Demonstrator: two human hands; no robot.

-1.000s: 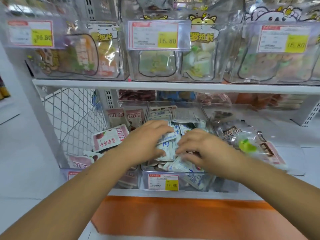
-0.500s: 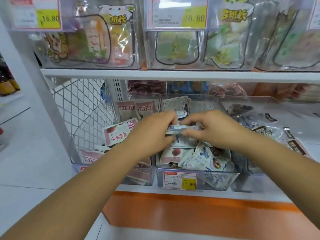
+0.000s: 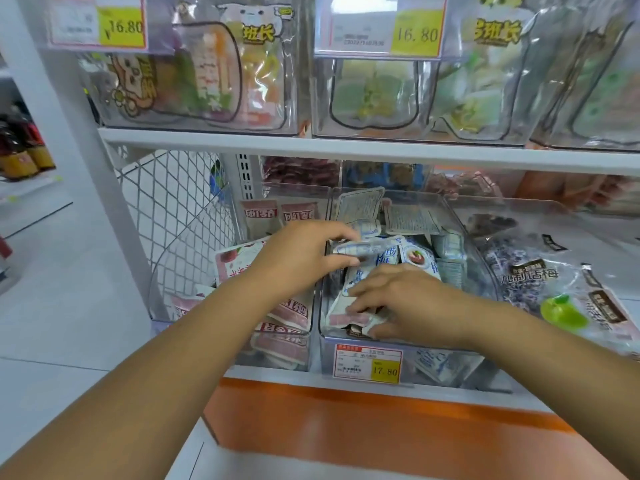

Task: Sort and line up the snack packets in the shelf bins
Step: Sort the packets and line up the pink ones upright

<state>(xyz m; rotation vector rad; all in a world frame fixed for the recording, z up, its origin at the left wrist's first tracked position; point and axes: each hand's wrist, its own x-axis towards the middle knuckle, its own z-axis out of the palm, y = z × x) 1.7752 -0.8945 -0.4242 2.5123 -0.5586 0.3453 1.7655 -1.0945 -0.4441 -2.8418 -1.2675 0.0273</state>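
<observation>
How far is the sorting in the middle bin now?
Done: a few packets stand upright at the back of the middle bin. In hand: the left hand pinches a small stack; the right hand touches loose packets in front. Left: those jumbled front packets.

Left hand fingers curled pinching, right hand lower, fingers extended

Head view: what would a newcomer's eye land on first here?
Two bare arms reach into the clear middle bin on the lower shelf. The left hand pinches a bundle of blue-and-white packets; the right hand reaches among packets at the bin's front, above a yellow price tag.
</observation>
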